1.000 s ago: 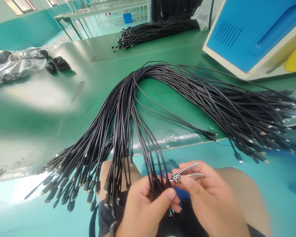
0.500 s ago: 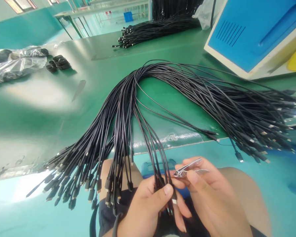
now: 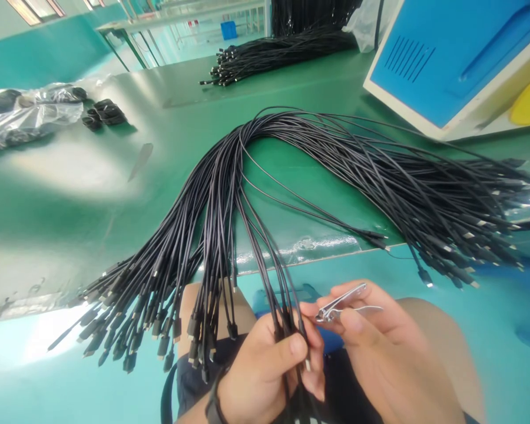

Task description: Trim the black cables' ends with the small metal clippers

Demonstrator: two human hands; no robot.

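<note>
Firmly, the left hand closes thumb and fingers around a thin sheaf of black cables; the right hand pinches steel nail clippers just beside them; the rest of the cable bundle fans across a green table mat, its connector ends hanging over the edge.

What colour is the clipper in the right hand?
Silver: the metal nail clipper, clearest in the head view.

two hands, one nail clipper
</note>
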